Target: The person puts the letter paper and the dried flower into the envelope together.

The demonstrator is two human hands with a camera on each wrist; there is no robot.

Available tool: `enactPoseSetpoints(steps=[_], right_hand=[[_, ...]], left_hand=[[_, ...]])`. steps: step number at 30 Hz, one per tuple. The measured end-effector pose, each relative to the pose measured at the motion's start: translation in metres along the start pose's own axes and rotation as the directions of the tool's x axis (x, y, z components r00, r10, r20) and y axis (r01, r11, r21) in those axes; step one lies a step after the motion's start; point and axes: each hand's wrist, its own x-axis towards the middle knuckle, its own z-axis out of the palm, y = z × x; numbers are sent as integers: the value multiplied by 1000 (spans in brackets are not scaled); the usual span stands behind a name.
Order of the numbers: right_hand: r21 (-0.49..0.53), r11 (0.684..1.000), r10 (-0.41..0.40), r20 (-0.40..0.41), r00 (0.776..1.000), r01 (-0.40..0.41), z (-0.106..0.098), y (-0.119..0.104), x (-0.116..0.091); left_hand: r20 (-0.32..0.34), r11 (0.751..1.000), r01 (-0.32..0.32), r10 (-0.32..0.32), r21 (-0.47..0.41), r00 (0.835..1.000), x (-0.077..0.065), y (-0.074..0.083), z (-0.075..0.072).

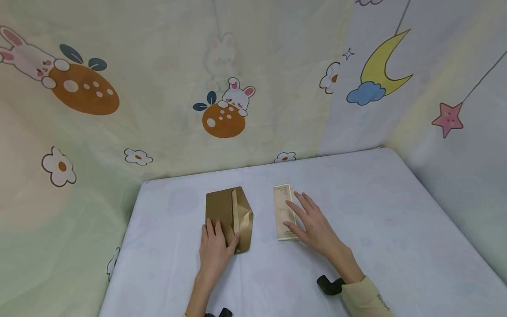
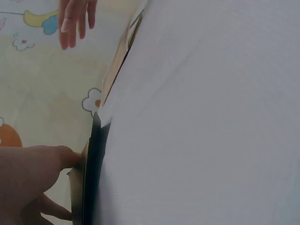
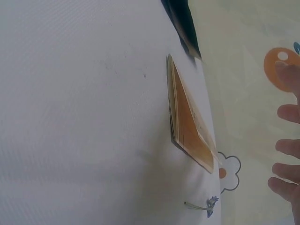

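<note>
A gold envelope [image 1: 219, 204], its flap unfolded to the right, lies on the white-covered table. My left hand [image 1: 215, 248] rests on its lower part, fingers extended and thumb near the flap's fold; the left wrist view shows the thumb touching the envelope [image 2: 88, 187]. To the right lies a cream folded card [image 1: 282, 211] with printed scrollwork along its edges. Over the card's right side is my right hand [image 1: 317, 229], fingers spread and holding nothing. In the right wrist view a gap shows between that hand [image 3: 288, 136] and the card [image 3: 187, 122], whose layers stand slightly apart.
A small sprig of bluish flowers [image 3: 208, 206] lies beside the card in the right wrist view. The table [image 1: 376, 198] meets a patterned cloth backdrop [image 1: 166, 110] at its far edge. Black wrist mounts [image 1: 330, 286] show near both forearms.
</note>
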Motion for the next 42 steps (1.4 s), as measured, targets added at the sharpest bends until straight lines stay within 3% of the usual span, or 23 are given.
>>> enactPoseSetpoints(steps=[17,26,34,42], right_hand=[[84,993,-78,-59,995,83,17,-13,11],[127,992,-23,35,999,18,25,-28,22],[153,983,-117,77,990,104,45,-47,37],[147,983,-131,133,982,111,62,-56,44]], left_hand=[[11,998,52,-52,-22,999,1,3,3],[-9,999,37,-37,3,999,1,3,2],[-26,999,29,-28,16,999,1,4,1],[-40,1000,12,-11,23,999,1,2,3]])
